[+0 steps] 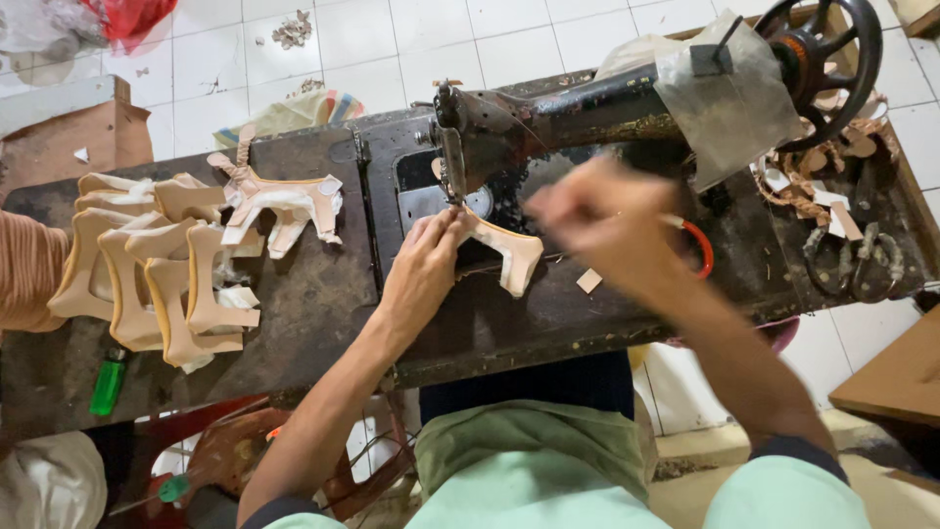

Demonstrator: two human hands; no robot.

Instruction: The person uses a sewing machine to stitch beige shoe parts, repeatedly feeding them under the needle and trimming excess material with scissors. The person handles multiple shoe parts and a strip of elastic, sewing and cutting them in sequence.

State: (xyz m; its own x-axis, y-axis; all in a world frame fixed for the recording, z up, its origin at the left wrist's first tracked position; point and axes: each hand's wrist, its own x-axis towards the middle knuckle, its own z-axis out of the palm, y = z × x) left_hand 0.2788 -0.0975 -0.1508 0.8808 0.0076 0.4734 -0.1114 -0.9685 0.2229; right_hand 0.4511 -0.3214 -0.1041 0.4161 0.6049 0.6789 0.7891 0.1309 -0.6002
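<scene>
Head view: left hand [423, 266] on stiff, tan, seemingly leather cutout [511, 257].

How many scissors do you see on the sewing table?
1: dark scissors lie at the table's right end, below the handwheel. The blurred right hand may hide others.

**Layout on the desk**

An old black cast-iron sewing machine [548, 122] is set on the dark worn wooden desk [313, 294], right of centre. A tan Y-shaped leather piece [509, 257] lies under its needle. A stack of tan cut leather pieces [157, 274] is placed at the left, a green plastic lighter [108, 384] before it. Grey metal scissors [862, 260] lie at the far right.
</scene>
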